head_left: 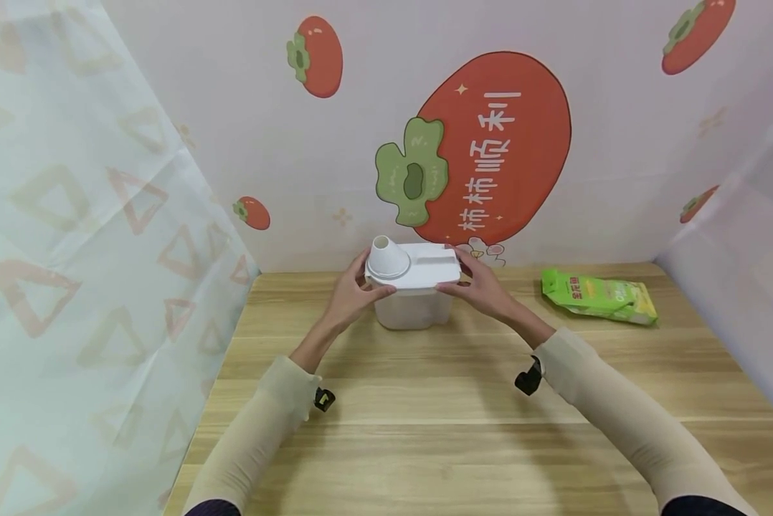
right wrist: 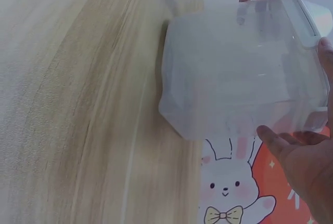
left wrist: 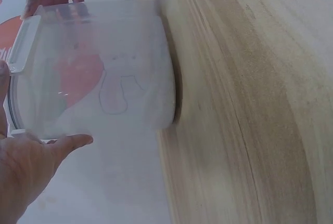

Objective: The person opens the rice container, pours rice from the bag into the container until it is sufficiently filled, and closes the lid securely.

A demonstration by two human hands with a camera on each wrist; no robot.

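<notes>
A translucent plastic storage container [head_left: 412, 312] stands at the back of the wooden table, under a white lid [head_left: 434, 265]. On the lid's left part rises a white cone-shaped spout [head_left: 389, 259] with an open top. My left hand [head_left: 351, 295] grips the left end of the container at lid height, thumb along the front edge. At the opposite end my right hand [head_left: 483, 288] holds it the same way. Through the walls of the container [left wrist: 125, 68] the wall print shows in the left wrist view. In the right wrist view the container's base [right wrist: 171, 78] is close to the tabletop.
A green and yellow packet [head_left: 599, 297] lies on the table [head_left: 425, 423] to the right, near the back edge. Behind stands a wall covering [head_left: 354, 158] printed with persimmons. A patterned sheet [head_left: 102, 251] borders the left side, and a pale one the right.
</notes>
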